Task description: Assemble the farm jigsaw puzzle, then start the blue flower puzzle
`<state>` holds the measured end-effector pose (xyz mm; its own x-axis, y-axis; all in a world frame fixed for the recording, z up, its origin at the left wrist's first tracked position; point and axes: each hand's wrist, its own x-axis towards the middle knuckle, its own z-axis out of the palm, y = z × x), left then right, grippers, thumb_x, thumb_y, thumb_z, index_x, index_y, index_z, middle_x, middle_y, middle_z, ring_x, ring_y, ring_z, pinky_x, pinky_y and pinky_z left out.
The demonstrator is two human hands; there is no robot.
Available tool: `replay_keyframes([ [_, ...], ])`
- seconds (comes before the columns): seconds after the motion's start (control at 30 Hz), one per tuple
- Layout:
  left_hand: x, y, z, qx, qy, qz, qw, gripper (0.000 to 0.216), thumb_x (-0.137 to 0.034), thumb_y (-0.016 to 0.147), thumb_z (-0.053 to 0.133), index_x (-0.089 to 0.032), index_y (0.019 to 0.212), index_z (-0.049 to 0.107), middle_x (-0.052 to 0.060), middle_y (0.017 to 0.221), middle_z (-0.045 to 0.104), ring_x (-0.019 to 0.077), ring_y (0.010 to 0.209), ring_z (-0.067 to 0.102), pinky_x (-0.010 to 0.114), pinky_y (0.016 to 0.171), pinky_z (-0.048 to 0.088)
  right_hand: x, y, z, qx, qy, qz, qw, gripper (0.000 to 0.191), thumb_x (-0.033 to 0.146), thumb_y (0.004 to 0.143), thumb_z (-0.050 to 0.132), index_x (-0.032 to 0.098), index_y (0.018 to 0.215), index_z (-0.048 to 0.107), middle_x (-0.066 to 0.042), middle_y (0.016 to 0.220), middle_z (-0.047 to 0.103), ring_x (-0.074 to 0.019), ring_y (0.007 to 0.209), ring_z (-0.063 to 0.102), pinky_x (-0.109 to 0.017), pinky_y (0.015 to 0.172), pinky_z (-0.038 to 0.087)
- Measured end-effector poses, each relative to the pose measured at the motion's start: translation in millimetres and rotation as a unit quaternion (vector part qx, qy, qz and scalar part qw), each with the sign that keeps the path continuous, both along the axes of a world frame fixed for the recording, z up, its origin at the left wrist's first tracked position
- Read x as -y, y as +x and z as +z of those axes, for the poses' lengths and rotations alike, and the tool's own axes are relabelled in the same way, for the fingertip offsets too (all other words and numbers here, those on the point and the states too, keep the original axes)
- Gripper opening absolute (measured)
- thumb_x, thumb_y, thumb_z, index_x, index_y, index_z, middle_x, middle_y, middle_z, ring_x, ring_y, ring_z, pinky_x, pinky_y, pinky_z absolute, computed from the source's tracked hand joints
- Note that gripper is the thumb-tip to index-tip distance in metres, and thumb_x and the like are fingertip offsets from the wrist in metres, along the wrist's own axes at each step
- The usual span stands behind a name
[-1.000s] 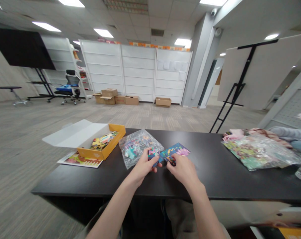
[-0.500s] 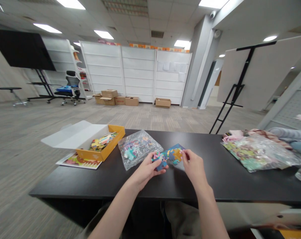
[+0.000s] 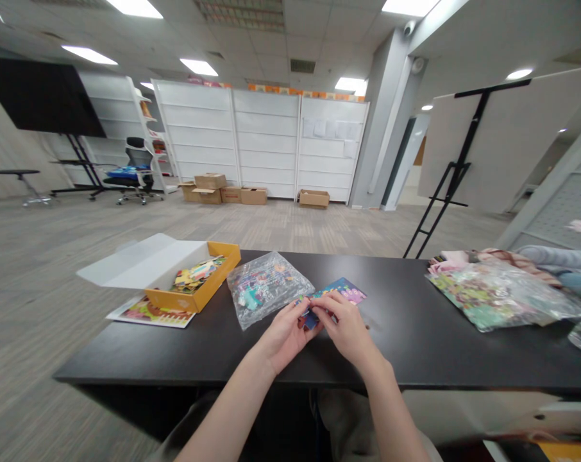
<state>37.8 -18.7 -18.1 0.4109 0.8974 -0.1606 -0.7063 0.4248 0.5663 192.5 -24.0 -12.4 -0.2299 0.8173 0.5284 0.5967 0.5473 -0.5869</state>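
Note:
My left hand (image 3: pixel 285 335) is closed round a small stack of blue jigsaw puzzle pieces (image 3: pixel 310 320), held just above the black table. The fingers of my right hand (image 3: pixel 347 326) are pinched together over the same stack and touch it; whether a separate piece sits between them is hidden. Behind my right hand lies a blue and pink printed card (image 3: pixel 352 292), partly covered by it. A clear plastic bag (image 3: pixel 271 276) with printed marks lies left of my hands, a teal piece (image 3: pixel 250 297) showing at its near left part.
At the table's left, an opened yellow box (image 3: pixel 217 274) holds several puzzle pieces (image 3: pixel 194 277), beside a colourful printed sheet (image 3: pixel 151 314). A plastic bag of green and pink pieces (image 3: pixel 487 295) lies at the right, near folded fabric (image 3: pixel 540 256). The black table's (image 3: pixel 439 346) front edge is close to me.
My right hand has moved left, from holding a blue and yellow piece out to the side, onto the stack in my left hand. More of the printed card behind now shows.

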Motion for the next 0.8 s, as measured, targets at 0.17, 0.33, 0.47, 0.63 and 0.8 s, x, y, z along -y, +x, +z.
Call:
replay_keyframes([
  [0.17, -4, -6, 4.4, -0.053, 0.017, 0.066, 0.996, 0.01, -0.008, 0.091, 0.062, -0.014, 0.099, 0.06, 0.009, 0.098, 0.073, 0.0155, 0.084, 0.072, 0.028, 0.077, 0.062, -7, 13, -6.7, -0.002, 0.015, -0.028, 0.999, 0.018, 0.027, 0.096, 0.056, 0.023, 0.101, 0.073, -0.007, 0.103, 0.066, -0.0193, 0.091, 0.063, -0.032, 0.082, 0.052],
  [0.33, -6, -14, 14.4, -0.078, 0.016, 0.084, 0.993, 0.022, -0.008, 0.09, 0.062, -0.018, 0.108, 0.054, 0.011, 0.1, 0.073, 0.0221, 0.093, 0.074, 0.026, 0.068, 0.062, -20, 20, -25.3, 0.095, -0.032, -0.133, 0.986, 0.016, 0.029, 0.091, 0.064, 0.019, 0.101, 0.07, -0.01, 0.105, 0.068, -0.0249, 0.098, 0.063, -0.039, 0.089, 0.049],
  [0.47, -8, -14, 12.2, -0.096, 0.026, 0.103, 0.99, 0.044, -0.002, 0.089, 0.06, -0.023, 0.125, 0.045, 0.008, 0.099, 0.072, 0.0205, 0.089, 0.075, 0.026, 0.068, 0.062, -26, 5, -32.9, 0.182, -0.049, -0.162, 0.968, 0.032, 0.04, 0.087, 0.071, 0.018, 0.111, 0.067, -0.013, 0.112, 0.068, -0.0282, 0.107, 0.061, -0.039, 0.092, 0.046],
  [0.63, -10, -16, 8.6, -0.105, 0.039, 0.108, 0.988, 0.052, -0.001, 0.088, 0.06, -0.024, 0.132, 0.043, 0.007, 0.099, 0.072, 0.0196, 0.089, 0.075, 0.027, 0.073, 0.061, -24, -11, -22.0, 0.239, -0.079, -0.218, 0.943, 0.025, 0.04, 0.089, 0.067, 0.018, 0.102, 0.069, -0.012, 0.107, 0.07, -0.0279, 0.099, 0.063, -0.036, 0.084, 0.045],
  [0.8, -12, -23, 11.6, -0.11, 0.038, 0.117, 0.986, 0.045, -0.004, 0.085, 0.063, -0.021, 0.124, 0.049, 0.007, 0.095, 0.073, 0.0204, 0.089, 0.076, 0.027, 0.074, 0.061, -19, -12, -11.7, 0.245, -0.084, -0.222, 0.94, 0.023, 0.038, 0.09, 0.064, 0.019, 0.101, 0.068, -0.011, 0.103, 0.073, -0.0264, 0.097, 0.066, -0.032, 0.077, 0.043],
])
